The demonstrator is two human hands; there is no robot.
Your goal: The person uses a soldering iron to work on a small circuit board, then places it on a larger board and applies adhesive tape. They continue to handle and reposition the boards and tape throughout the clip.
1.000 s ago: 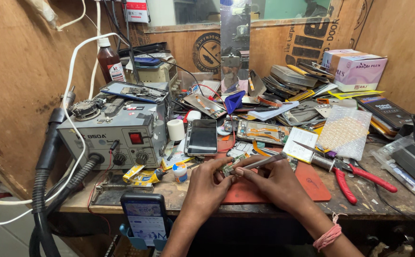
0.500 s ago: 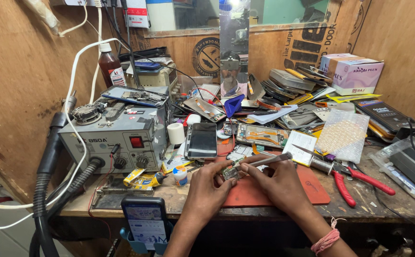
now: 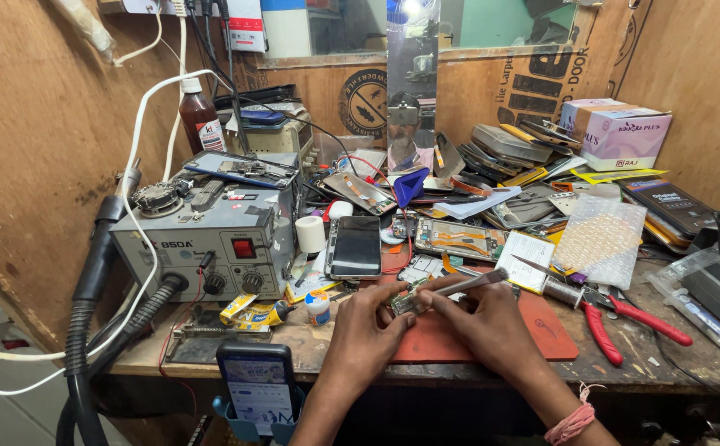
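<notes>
My left hand (image 3: 365, 324) pinches a small circuit board (image 3: 405, 302) over the red work mat (image 3: 541, 330) near the bench's front edge. My right hand (image 3: 482, 320) grips a slim metal tool (image 3: 469, 284), its tip resting at the board. Both hands are close together, fingers curled. A pink thread band (image 3: 573, 419) circles my right wrist. Just beyond the hands lies a dark phone (image 3: 356, 246) face up.
A grey hot-air station (image 3: 203, 239) with hose stands at the left. Red-handled pliers (image 3: 616, 318) lie right of the mat. Bubble wrap (image 3: 601, 238), an opened phone (image 3: 457, 238), stacked phone parts and a pink box (image 3: 616, 132) crowd the back. A lit phone (image 3: 258, 384) stands at the front edge.
The hands stay almost in place with the board and tool; the tool's tip has shifted slightly at the board. The view has tilted a little.
</notes>
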